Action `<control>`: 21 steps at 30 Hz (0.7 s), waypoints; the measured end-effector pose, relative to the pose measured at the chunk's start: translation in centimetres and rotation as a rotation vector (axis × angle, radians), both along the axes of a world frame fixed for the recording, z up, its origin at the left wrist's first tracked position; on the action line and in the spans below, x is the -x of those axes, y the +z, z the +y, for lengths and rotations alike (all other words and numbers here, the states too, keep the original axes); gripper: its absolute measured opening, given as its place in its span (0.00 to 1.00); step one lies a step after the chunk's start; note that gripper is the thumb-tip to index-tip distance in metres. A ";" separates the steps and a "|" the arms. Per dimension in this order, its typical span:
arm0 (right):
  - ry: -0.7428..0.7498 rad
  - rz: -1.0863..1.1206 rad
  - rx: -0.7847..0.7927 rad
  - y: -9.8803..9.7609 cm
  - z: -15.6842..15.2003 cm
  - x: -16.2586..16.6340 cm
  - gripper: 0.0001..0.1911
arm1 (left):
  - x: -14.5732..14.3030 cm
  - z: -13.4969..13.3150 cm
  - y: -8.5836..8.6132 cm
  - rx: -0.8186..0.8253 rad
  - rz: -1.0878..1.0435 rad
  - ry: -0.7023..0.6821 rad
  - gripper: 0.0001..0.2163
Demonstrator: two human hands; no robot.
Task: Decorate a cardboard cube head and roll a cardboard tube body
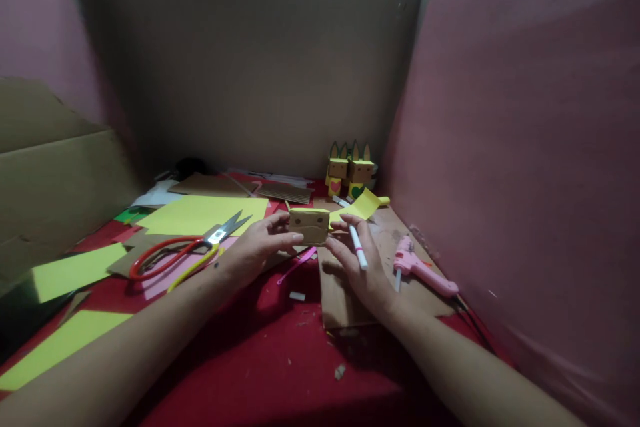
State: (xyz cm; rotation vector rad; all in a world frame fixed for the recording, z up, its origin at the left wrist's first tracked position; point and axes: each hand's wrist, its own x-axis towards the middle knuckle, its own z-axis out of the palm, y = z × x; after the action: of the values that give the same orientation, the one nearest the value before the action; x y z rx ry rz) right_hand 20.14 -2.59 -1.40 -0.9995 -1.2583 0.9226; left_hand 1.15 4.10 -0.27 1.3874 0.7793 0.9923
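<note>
A small cardboard box with a drawn face and a yellow top edge is held up between my two hands. My left hand grips its left end, thumb on the front. At the right end, the fingertips of my right hand press against the box. A white marker with a pink band is tucked between the fingers of that same hand. Red-and-yellow-handled scissors lie by my left wrist. Right of my right hand rests a pink glue gun on a cardboard sheet.
Two finished-looking cardboard figures with pointed ears stand at the back. Yellow paper and cardboard pieces cover the left side. A pink strip and a white cap lie on the red cloth. Pink walls rise alongside.
</note>
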 end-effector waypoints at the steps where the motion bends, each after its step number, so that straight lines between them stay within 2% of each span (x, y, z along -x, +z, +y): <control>1: 0.020 0.030 0.009 0.1 0.1 0.0 0.25 | -0.1 -0.2 0.0 0.008 0.006 -0.023 0.24; 5: 0.096 0.109 0.036 0.0 0.4 -0.3 0.25 | -0.4 -1.0 0.2 0.020 0.020 -0.082 0.26; 8: 0.072 0.077 -0.007 -0.3 0.8 -0.6 0.23 | -0.5 -1.3 0.3 0.000 0.039 -0.081 0.27; 15: 0.084 0.144 -0.040 -0.9 1.1 -0.8 0.20 | -0.4 -1.6 0.2 -0.030 0.055 -0.090 0.50; 17: 0.094 0.160 -0.010 -0.8 1.1 -0.7 0.21 | -0.4 -1.8 0.2 -0.075 0.097 -0.087 0.50; 21: 0.066 0.138 0.018 -0.4 0.9 -0.6 0.22 | -0.3 -1.8 0.0 -0.177 0.160 -0.092 0.40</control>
State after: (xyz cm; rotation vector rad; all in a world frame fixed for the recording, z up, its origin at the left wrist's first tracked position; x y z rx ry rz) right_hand 20.75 -1.72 -1.81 -0.8972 -1.1745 1.0385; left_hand 1.49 2.29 -0.30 1.6570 0.7514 0.9037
